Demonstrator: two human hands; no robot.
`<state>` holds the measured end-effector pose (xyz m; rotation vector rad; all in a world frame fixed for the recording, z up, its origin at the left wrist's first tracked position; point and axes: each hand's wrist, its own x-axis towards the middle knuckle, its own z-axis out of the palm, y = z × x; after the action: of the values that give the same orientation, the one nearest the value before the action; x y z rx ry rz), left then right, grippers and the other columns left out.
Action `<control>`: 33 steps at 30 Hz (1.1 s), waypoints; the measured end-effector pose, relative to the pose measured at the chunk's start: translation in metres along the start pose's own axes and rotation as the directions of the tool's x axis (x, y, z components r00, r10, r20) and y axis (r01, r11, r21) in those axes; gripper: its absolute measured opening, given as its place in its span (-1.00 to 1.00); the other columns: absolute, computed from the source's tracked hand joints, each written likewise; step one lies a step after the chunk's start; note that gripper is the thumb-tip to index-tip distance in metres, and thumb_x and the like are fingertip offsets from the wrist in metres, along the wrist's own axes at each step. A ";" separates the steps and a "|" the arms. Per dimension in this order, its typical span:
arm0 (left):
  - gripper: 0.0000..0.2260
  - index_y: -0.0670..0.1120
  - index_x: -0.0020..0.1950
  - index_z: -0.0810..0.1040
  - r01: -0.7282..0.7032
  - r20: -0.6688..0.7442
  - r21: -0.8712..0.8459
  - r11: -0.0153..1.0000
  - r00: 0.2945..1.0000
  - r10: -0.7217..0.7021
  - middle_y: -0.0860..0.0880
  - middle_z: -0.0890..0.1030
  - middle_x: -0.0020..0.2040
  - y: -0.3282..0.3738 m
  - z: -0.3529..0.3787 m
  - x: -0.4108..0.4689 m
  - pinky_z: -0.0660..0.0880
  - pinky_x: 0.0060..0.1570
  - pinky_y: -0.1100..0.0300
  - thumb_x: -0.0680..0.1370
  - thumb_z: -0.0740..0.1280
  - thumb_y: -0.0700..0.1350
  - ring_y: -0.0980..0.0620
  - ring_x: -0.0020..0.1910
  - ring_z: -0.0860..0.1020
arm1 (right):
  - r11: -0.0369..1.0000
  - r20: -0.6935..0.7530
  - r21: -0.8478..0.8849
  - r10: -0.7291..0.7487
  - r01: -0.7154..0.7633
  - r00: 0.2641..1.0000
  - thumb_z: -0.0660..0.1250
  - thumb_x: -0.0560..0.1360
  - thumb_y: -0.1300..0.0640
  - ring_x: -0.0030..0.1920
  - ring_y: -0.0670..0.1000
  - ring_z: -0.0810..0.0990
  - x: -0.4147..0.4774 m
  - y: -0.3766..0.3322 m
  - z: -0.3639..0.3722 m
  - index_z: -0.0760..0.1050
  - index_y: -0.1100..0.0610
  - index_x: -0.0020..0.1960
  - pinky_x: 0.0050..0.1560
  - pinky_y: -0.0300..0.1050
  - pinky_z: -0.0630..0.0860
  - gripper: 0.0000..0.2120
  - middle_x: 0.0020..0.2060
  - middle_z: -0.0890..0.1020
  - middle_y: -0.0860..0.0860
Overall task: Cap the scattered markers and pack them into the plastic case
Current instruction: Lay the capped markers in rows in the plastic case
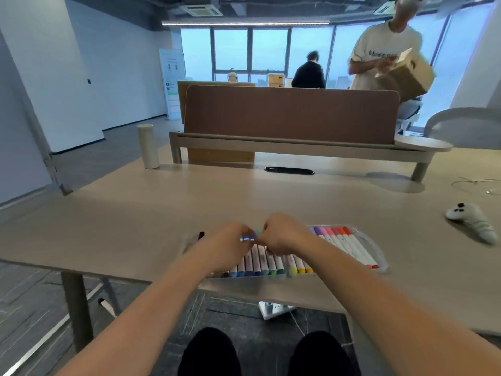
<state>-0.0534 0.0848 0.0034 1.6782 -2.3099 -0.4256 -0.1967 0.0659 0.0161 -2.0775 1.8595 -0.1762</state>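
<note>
Head view, looking down: two dark knees point(208, 351) sit at the bottom edge, and both bare forearms reach up over the near rim of the table point(189, 207). The left hand point(230, 241) and right hand point(284, 234) meet above the case point(379, 256), fingers curled, knuckles toward the camera. Between them they pinch one marker point(248, 238) – the left hand holds its blue-and-white part, the right hand grips its teal end point(257, 232). Whether that end is fully pushed on cannot be told; the fingers hide the joint.

Just under the hands lies the clear case, open, flat on the table near its front edge. A row of capped markers point(265, 263) fills it, white barrels side by side, running from blue through green and yellow to the purple, pink and red ones point(341, 245) on the right. A small black item point(201, 235) shows just left of the left hand, too blurred to name.

Further right on the table rests a white controller point(471, 221), well apart from the case, with a thin cable point(474, 183) beyond it. A pale cylinder point(148, 146) stands upright at the far left. A black slot point(289, 170) sits in the tabletop before a brown divider point(290, 115).

Behind it a standing person point(379, 50) holds a cardboard box point(406, 74) – another person in black point(309, 73) faces the windows point(268, 50).
</note>
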 end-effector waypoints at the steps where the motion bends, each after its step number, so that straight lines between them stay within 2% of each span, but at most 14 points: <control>1: -0.67 -0.03 0.40 0.50 -0.023 0.005 -0.013 1.000 1.000 0.023 0.00 0.55 0.33 0.013 0.004 0.004 0.43 0.25 0.12 0.66 0.21 -0.02 0.00 0.25 0.52 | 1.000 -0.022 -0.012 0.022 -0.022 1.000 0.30 0.58 0.03 -0.42 0.01 0.41 -0.004 0.015 -0.005 0.42 0.16 -0.35 -0.42 -0.15 0.29 -0.63 -0.43 0.45 0.04; 5: -0.67 -0.01 0.40 0.48 -0.083 0.037 -0.055 0.995 0.996 0.085 0.00 0.55 0.31 0.068 0.020 0.018 0.42 0.14 0.19 0.65 0.20 0.01 0.02 0.20 0.52 | 0.988 -0.164 -0.012 0.153 -0.157 0.975 0.28 0.56 0.01 -0.43 0.00 0.39 -0.019 0.083 -0.028 0.34 0.11 -0.39 -0.43 -0.15 0.28 -0.61 -0.44 0.43 0.04; 8: -0.66 0.02 0.42 0.46 -0.087 0.076 -0.104 0.991 0.993 0.095 0.02 0.51 0.36 0.095 0.030 0.026 0.35 0.12 0.22 0.66 0.19 0.01 0.04 0.23 0.48 | 0.959 -0.243 0.030 0.280 -0.281 0.929 0.28 0.56 0.07 -0.25 0.08 0.54 -0.030 0.122 -0.041 0.49 0.16 -0.23 -0.22 -0.13 0.43 -0.77 -0.25 0.56 0.07; 11: -0.66 0.03 0.41 0.48 -0.068 0.148 -0.092 0.993 0.986 0.081 0.01 0.51 0.36 0.115 0.044 0.034 0.35 0.07 0.23 0.65 0.20 0.04 0.05 0.13 0.50 | 0.932 -0.185 -0.020 0.353 -0.363 0.917 0.23 0.56 0.13 -0.03 0.13 0.60 -0.044 0.148 -0.051 0.57 0.19 0.08 0.02 -0.03 0.56 -0.79 -0.03 0.62 0.11; 13: -0.65 0.01 0.41 0.49 -0.043 0.171 -0.071 0.997 0.984 0.054 0.01 0.51 0.36 0.125 0.050 0.035 0.34 0.03 0.24 0.65 0.20 0.05 0.07 0.08 0.49 | 0.926 -0.113 -0.047 0.367 -0.374 0.923 0.20 0.57 0.14 0.06 0.14 0.61 -0.050 0.156 -0.053 0.57 0.21 0.15 0.13 0.03 0.57 -0.74 0.09 0.62 0.14; 17: -0.64 -0.03 0.44 0.47 -0.041 0.151 -0.005 0.999 0.988 0.041 0.00 0.45 0.43 0.134 0.053 0.030 0.35 0.15 0.22 0.67 0.16 0.01 0.01 0.29 0.47 | 0.930 -0.048 0.046 0.366 -0.364 0.929 0.21 0.58 0.08 0.01 0.18 0.62 -0.048 0.163 -0.051 0.54 0.21 0.02 0.14 0.08 0.58 -0.78 0.08 0.63 0.19; 19: -0.65 -0.02 0.42 0.49 -0.045 0.158 -0.011 0.999 0.986 0.046 0.00 0.48 0.41 0.136 0.052 0.026 0.39 0.07 0.24 0.67 0.16 -0.01 0.03 0.22 0.51 | 0.923 -0.059 0.134 0.371 -0.361 0.927 0.22 0.60 0.02 0.05 0.19 0.62 -0.047 0.164 -0.053 0.56 0.22 0.03 0.13 0.05 0.58 -0.73 0.06 0.63 0.19; 21: -0.68 0.02 0.37 0.53 -0.035 0.150 -0.104 0.994 0.987 0.050 0.03 0.56 0.28 0.133 0.052 0.024 0.40 -0.18 0.34 0.65 0.19 -0.01 0.16 -0.04 0.56 | 0.897 -0.156 0.285 0.392 -0.339 0.906 0.25 0.58 -0.03 -0.01 0.17 0.64 -0.046 0.165 -0.057 0.57 0.20 -0.09 0.01 -0.02 0.57 -0.70 -0.06 0.66 0.16; 23: -0.69 0.06 0.36 0.52 -0.020 0.108 -0.208 0.978 0.993 0.043 0.12 0.55 0.13 0.131 0.047 0.022 0.33 -0.29 0.38 0.65 0.19 0.04 0.28 -0.20 0.47 | 0.858 -0.276 0.432 0.419 -0.278 0.865 0.27 0.55 -0.02 -0.16 0.16 0.61 -0.048 0.162 -0.063 0.48 0.19 -0.29 -0.17 -0.09 0.49 -0.66 -0.28 0.61 0.10; 26: -0.67 0.09 0.36 0.51 -0.009 0.079 -0.336 0.942 0.996 0.037 0.15 0.55 0.18 0.128 0.031 0.020 0.37 -0.13 0.29 0.66 0.14 0.13 0.21 -0.07 0.50 | 0.825 -0.368 0.541 0.408 -0.165 0.836 0.26 0.52 0.02 -0.29 0.11 0.56 -0.051 0.146 -0.078 0.46 0.16 -0.34 -0.29 -0.13 0.41 -0.68 -0.38 0.55 0.07; 28: -0.67 0.09 0.31 0.56 0.004 0.054 -0.415 0.910 0.998 0.020 0.11 0.59 0.17 0.127 0.017 0.018 0.41 0.04 0.15 0.66 0.14 0.15 0.10 0.05 0.52 | 0.858 -0.407 0.503 0.340 -0.103 0.848 0.22 0.53 0.04 -0.29 0.06 0.52 -0.055 0.128 -0.091 0.48 0.15 -0.29 -0.36 -0.14 0.34 -0.72 -0.36 0.52 0.04; 30: -0.66 0.06 0.24 0.58 0.015 0.019 -0.490 0.872 1.000 -0.006 0.06 0.62 0.14 0.123 0.003 0.015 0.51 0.14 0.03 0.64 0.16 0.19 0.04 0.09 0.55 | 0.866 -0.438 0.500 0.274 -0.021 0.857 0.20 0.56 0.08 -0.19 0.05 0.54 -0.056 0.108 -0.103 0.57 0.17 -0.07 -0.31 -0.16 0.37 -0.77 -0.23 0.56 0.03; 32: -0.59 -0.01 0.23 0.57 0.028 -0.014 -0.582 0.813 0.999 -0.045 -0.02 0.62 0.12 0.121 -0.012 0.010 0.59 0.11 -0.05 0.62 0.16 0.23 -0.01 0.09 0.58 | 0.790 -0.423 0.608 0.238 0.079 0.874 0.24 0.57 0.06 -0.13 0.07 0.57 -0.059 0.085 -0.111 0.58 0.23 0.12 -0.18 -0.09 0.51 -0.72 -0.14 0.60 0.10; 33: -0.57 -0.04 0.24 0.55 0.031 -0.029 -0.621 0.783 0.998 -0.062 -0.04 0.61 0.12 0.119 -0.020 0.008 0.60 0.08 -0.02 0.62 0.15 0.25 -0.03 0.08 0.59 | 0.743 -0.420 0.657 0.223 0.125 0.880 0.27 0.56 0.02 -0.16 0.06 0.57 -0.060 0.073 -0.113 0.59 0.26 0.10 -0.14 -0.05 0.57 -0.68 -0.15 0.61 0.13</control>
<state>-0.1531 0.1107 0.0672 1.3784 -1.7937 -1.0171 -0.3091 0.0997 0.1053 -1.5313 1.7092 -1.2569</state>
